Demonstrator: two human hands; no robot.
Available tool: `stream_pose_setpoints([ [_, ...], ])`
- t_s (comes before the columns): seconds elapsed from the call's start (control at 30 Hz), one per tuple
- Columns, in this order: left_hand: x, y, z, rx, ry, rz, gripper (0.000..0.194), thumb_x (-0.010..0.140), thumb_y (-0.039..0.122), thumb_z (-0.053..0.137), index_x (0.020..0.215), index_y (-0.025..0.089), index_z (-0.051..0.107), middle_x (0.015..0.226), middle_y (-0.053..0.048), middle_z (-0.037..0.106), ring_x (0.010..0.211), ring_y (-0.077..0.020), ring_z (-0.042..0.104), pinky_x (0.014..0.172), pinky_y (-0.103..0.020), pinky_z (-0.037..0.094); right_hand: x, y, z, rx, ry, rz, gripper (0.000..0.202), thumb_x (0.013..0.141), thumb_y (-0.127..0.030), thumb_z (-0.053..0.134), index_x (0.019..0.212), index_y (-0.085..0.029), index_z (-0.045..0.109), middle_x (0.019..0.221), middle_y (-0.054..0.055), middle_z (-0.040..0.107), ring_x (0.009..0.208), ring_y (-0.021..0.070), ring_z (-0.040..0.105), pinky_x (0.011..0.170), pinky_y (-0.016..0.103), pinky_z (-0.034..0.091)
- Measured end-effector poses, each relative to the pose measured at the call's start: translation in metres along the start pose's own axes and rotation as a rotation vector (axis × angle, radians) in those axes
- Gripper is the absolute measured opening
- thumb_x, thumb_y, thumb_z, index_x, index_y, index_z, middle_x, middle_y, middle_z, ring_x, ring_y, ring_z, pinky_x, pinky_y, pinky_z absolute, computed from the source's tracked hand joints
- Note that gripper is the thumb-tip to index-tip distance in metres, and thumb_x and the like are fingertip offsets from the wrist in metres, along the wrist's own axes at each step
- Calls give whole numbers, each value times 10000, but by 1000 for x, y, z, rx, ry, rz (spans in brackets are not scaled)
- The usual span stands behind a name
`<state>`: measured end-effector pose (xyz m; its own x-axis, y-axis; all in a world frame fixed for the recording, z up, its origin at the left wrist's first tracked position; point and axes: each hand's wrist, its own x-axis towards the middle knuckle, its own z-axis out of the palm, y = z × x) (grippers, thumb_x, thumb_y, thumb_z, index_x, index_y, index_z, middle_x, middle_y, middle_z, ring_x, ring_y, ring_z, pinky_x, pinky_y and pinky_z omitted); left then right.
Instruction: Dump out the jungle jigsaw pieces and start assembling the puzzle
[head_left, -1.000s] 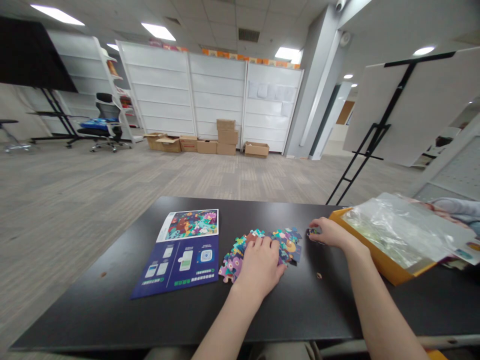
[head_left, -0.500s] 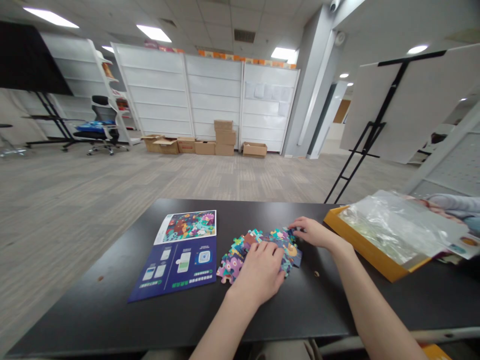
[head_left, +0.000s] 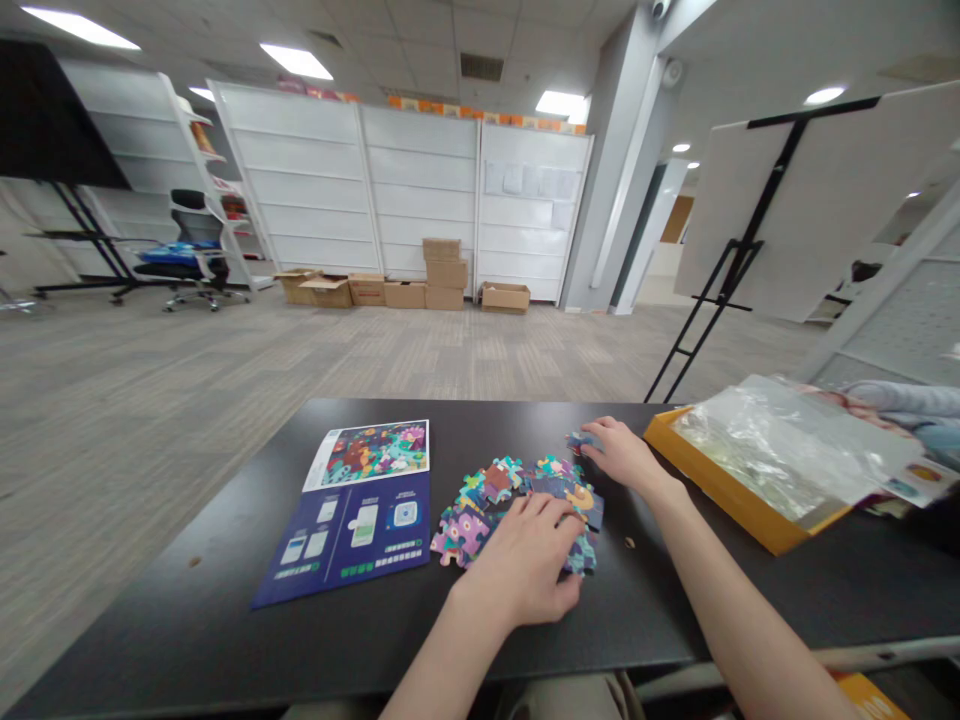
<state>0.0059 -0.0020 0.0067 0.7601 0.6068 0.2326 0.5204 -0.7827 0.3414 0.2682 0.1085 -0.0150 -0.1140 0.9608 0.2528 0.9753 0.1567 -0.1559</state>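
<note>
A heap of colourful jigsaw puzzle pieces [head_left: 465,530] lies on the black table [head_left: 187,630]. My left hand [head_left: 529,550] rests palm down over the heap's near side, fingers stretched out and hiding part of it. Just beyond the heap's far right edge, my right hand [head_left: 619,455] has its fingertips on a dark blue puzzle piece [head_left: 576,441] at the tabletop. Left of the heap is a leaflet [head_left: 341,535] with a printed picture of the puzzle on its upper part.
On the right stands a yellow box [head_left: 739,500] with clear plastic bags [head_left: 780,450] in it. Tiny brown bits lie on the table at left and right. Beyond the table are cardboard boxes [head_left: 446,285], an office chair [head_left: 187,250] and a board on a black stand [head_left: 731,270].
My right hand has moved away from the heap, up and slightly right, with the dark blue puzzle piece at its fingertips. My left hand has slid slightly toward me, uncovering more pieces.
</note>
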Motion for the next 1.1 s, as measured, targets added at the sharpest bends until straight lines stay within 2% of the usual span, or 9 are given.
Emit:
stream_pose_setpoints([
  [0.07, -1, 0, 1, -1, -2, 11, 415, 854, 384, 683, 1228, 233, 585, 1298, -75, 615, 1245, -294, 524, 1071, -442, 451, 1, -5, -2, 135, 0, -57, 265, 937, -325, 613, 1120, -191, 750, 1091, 120, 727, 909, 232, 688, 834, 325, 524],
  [0.13, -1, 0, 1, 1, -7, 11, 422, 852, 428, 705, 1205, 229, 587, 1291, -75, 614, 1244, -294, 527, 1064, -444, 461, 1, -12, -4, 257, -56, -139, 257, 951, -370, 589, 1014, -194, 766, 955, 87, 748, 797, 204, 683, 782, 310, 518],
  [0.27, -2, 3, 2, 31, 0, -20, 433, 851, 475, 727, 1172, 222, 585, 1301, -87, 600, 1266, -301, 518, 1068, -457, 467, -1, -24, -2, 331, -163, -236, 289, 877, -472, 679, 861, -197, 767, 817, 66, 738, 743, 207, 664, 738, 310, 500],
  [0.4, -2, 5, 4, 56, 25, -34, 444, 865, 486, 715, 1187, 216, 573, 1387, -105, 552, 1345, -320, 462, 1091, -471, 454, 0, -24, 2, 413, -164, -185, 336, 811, -518, 734, 830, -184, 745, 812, 60, 729, 743, 199, 651, 730, 308, 490],
  [0.6, -2, 5, 8, 69, 17, -36, 483, 886, 502, 686, 1252, 216, 554, 1396, -108, 560, 1324, -314, 487, 1096, -474, 451, 6, -19, 10, 653, -264, -15, 508, 717, -671, 755, 760, -171, 679, 718, 33, 704, 662, 166, 608, 629, 280, 469],
  [0.7, -3, 6, 6, 81, 5, -37, 505, 897, 516, 669, 1282, 213, 546, 1395, -107, 567, 1316, -309, 492, 1091, -466, 455, 7, -19, 10, 813, -252, 84, 567, 643, -707, 789, 759, -179, 619, 659, 10, 675, 605, 143, 575, 574, 261, 435],
  [0.77, -4, 6, 5, 87, 6, -40, 502, 911, 523, 645, 1295, 215, 543, 1404, -102, 563, 1326, -302, 483, 1095, -455, 453, 7, -20, 8, 864, -229, 148, 580, 637, -718, 788, 765, -184, 599, 612, -4, 645, 554, 124, 535, 522, 244, 391],
  [0.93, -4, 7, 5, 99, -3, -41, 492, 921, 523, 626, 1286, 206, 543, 1418, -110, 552, 1325, -301, 479, 1086, -456, 459, 10, -20, 6, 898, -132, 195, 575, 661, -726, 756, 781, -182, 613, 574, -16, 610, 499, 106, 490, 488, 238, 373],
  [1.1, -1, 8, 5, 103, -13, -42, 497, 904, 520, 651, 1267, 197, 550, 1372, -121, 575, 1288, -313, 504, 1036, -466, 493, 29, -26, 20, 841, -15, 221, 520, 679, -692, 719, 787, -195, 611, 515, -23, 587, 463, 120, 486, 480, 247, 369],
])
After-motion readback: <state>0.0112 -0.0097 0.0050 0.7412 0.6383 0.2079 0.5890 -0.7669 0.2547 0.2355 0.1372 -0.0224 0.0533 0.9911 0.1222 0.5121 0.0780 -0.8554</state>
